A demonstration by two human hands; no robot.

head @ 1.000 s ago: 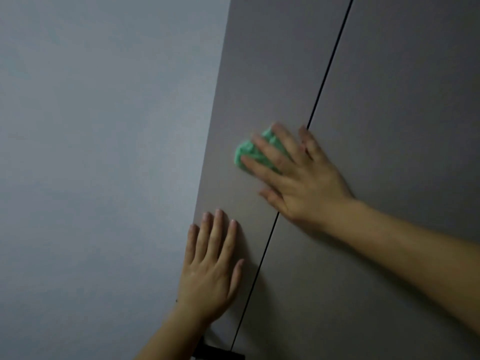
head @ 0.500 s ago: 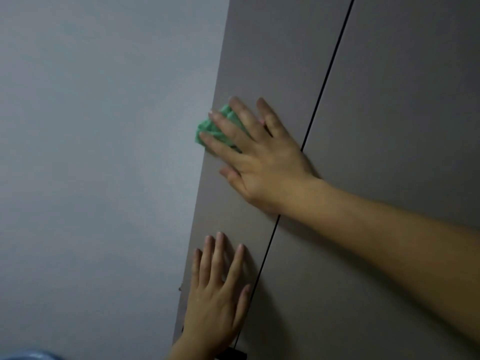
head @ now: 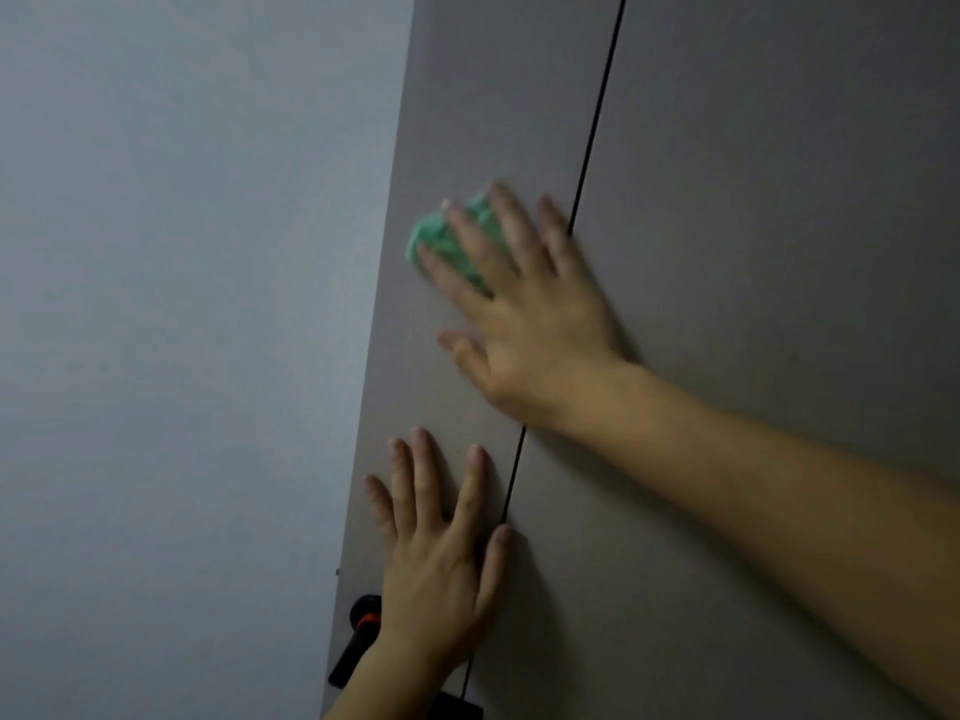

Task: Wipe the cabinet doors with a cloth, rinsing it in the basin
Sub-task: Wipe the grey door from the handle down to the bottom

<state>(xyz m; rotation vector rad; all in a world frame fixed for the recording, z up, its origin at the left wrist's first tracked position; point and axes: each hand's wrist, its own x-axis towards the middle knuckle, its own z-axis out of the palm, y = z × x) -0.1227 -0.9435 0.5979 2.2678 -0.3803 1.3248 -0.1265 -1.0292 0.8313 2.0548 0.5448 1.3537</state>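
Head view shows a pale grey wall (head: pixel 182 304) on the left and two grey-brown cabinet doors, the left door (head: pixel 493 96) and right door (head: pixel 779 200), split by a thin dark seam (head: pixel 597 111). The right hand (head: pixel 524 314), blurred, presses a green cloth (head: pixel 441 241) flat against the left door with straight, spread fingers. Below it, the left hand (head: pixel 441 569) lies flat on the same door, fingers apart. A black handle with an orange band (head: pixel 358 631) shows beside the left wrist.

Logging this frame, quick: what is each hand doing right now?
Left hand: open, flat against the cabinet door, holding nothing.
Right hand: open, straight fingers pressing the green cloth onto that door.
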